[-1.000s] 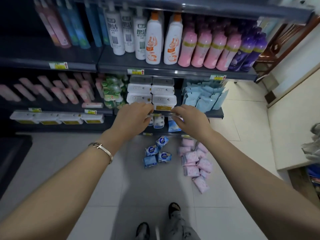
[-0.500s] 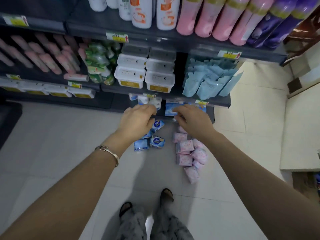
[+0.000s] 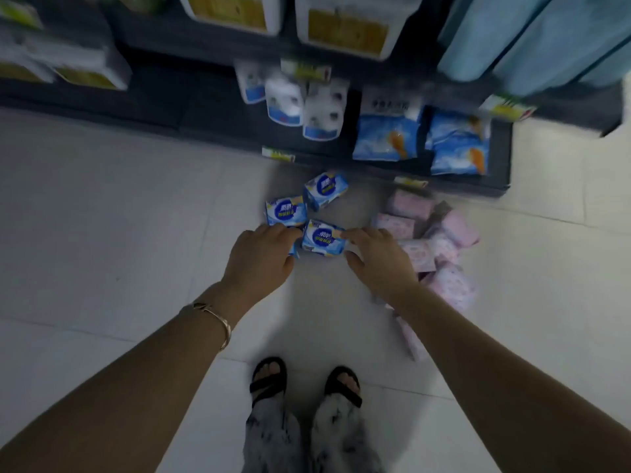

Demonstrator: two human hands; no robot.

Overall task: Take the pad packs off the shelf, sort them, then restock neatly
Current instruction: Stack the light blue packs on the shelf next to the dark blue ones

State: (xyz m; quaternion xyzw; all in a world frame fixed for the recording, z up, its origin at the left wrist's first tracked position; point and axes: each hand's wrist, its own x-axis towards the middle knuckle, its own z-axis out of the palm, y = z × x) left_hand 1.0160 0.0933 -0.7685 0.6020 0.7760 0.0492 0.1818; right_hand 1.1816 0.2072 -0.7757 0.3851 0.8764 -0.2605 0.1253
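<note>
Pale tile floor carries two heaps in front of the bottom shelf: a few blue packs, and a looser pile of pink packs just to their right, close to the shelf's base. The near blue pack lies between the hands. The right hand pinches its right end, forefinger above and thumb below. The left hand is curled at its left end over a blue corner with the fingertips hidden, so whether it grips anything cannot be told. The right forearm covers the near part of the pink pile. On the shelf stand white-and-blue packets and blue bags, too blurred to read. White tubs above them are cut off by the far edge. Left of the hands the floor lies open, and sandalled feet stand nearest.
</note>
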